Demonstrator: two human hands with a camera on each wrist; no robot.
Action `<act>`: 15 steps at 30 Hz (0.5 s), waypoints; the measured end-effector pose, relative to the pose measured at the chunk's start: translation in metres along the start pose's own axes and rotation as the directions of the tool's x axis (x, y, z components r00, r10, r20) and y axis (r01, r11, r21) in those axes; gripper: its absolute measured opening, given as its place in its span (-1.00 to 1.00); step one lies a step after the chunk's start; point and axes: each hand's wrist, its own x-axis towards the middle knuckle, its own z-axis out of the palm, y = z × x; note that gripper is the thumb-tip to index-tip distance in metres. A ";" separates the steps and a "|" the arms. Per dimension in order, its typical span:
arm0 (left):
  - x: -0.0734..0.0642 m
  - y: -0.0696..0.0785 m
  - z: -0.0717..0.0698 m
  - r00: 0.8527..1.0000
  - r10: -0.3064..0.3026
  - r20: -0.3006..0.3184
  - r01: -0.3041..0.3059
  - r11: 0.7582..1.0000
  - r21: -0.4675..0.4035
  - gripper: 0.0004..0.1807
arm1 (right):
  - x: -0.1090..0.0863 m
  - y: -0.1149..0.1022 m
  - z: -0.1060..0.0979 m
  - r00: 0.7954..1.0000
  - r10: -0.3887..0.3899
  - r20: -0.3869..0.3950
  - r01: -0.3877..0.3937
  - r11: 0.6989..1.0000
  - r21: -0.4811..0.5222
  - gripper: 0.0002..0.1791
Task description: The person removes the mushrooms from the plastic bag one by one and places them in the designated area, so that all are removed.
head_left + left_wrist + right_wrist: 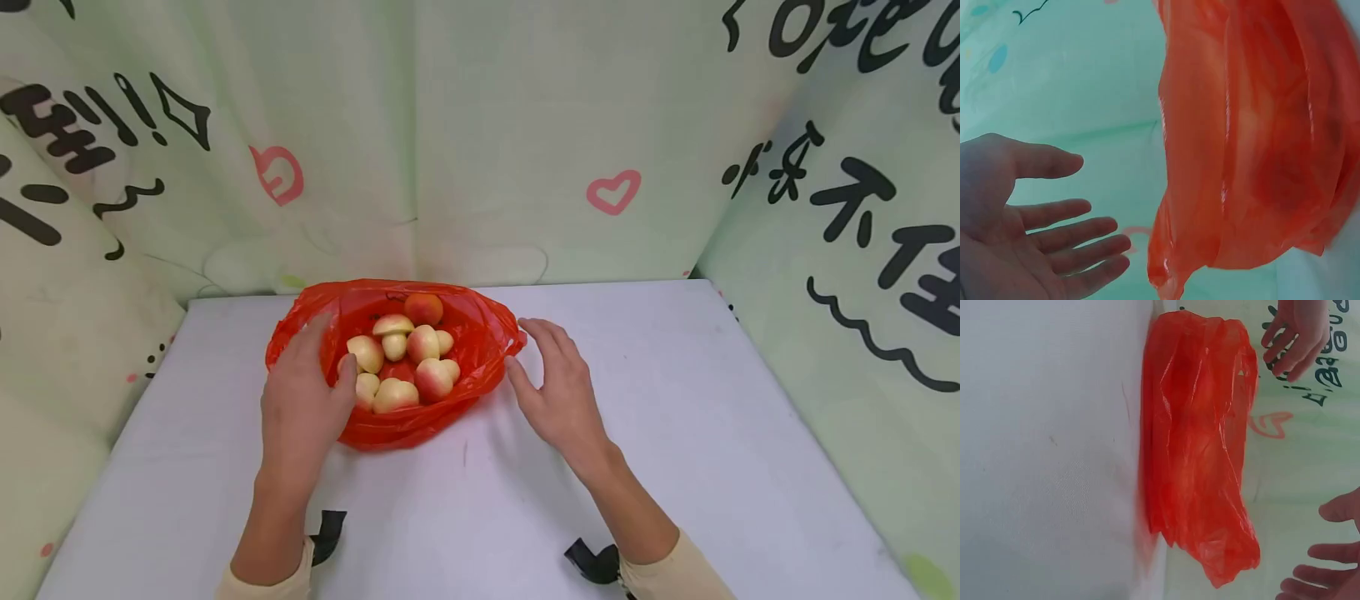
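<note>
A red plastic bag [420,429] sits on the table with its mouth spread wide. Inside lie several smooth cream-and-red pieces; one is a toy-like mushroom [393,327] with a cap and stem, another a round orange-red fruit [423,309]. My left hand [306,396] is over the bag's left side in the head view; in the left wrist view its fingers are spread, with a gap to the red plastic [1235,156]. At the bag's right rim, my right hand [558,387] has thumb and fingers apart, holding nothing.
The white table [675,467] meets pale green curtains [525,125] behind and at both sides, printed with black characters and pink hearts. A black strap [327,536] hangs at the left wrist, another black strap [594,562] at the right.
</note>
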 end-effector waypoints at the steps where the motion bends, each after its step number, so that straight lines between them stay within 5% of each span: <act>1: 0.001 -0.001 -0.002 1.000 -0.014 -0.009 0.014 1.000 -0.020 -0.30 | 0.001 0.000 0.000 1.000 -0.006 -0.006 0.006 1.000 0.015 -0.41; 8: 0.006 -0.012 -0.015 0.991 -0.101 -0.089 0.088 0.986 -0.141 -0.36 | 0.005 0.006 0.000 0.999 -0.045 -0.008 0.046 0.994 0.100 -0.46; 15: 0.016 -0.029 -0.022 0.963 -0.177 -0.204 0.141 0.973 -0.182 -0.36 | 0.008 0.007 0.003 0.998 -0.064 0.015 0.062 0.992 0.113 -0.43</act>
